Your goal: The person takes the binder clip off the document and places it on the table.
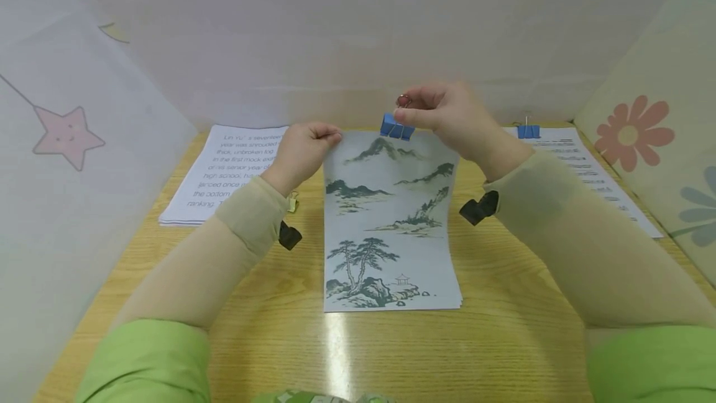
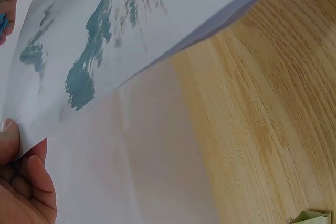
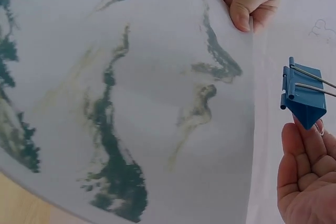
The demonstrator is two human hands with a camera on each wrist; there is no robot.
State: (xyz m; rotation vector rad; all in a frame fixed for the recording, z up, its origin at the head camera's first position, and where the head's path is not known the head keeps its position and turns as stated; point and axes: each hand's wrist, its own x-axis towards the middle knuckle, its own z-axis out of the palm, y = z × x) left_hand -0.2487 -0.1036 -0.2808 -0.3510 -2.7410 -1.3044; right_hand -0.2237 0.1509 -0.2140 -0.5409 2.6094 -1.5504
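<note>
A few sheets of paper, the front one printed with green mountains and pines, stand raised from the table in the head view. At their upper left corner my left hand pinches them between thumb and fingers. My right hand holds a blue binder clip by its wire handles near the top edge. In the right wrist view the binder clip is apart from the paper, its lips facing the sheet's edge. Behind my left wrist, a yellow-green binder clip is partly hidden.
On the left of the wooden table lies a stack of text pages. Printed pages lie on the right, with another blue binder clip at their top edge. Fabric walls enclose the back and sides.
</note>
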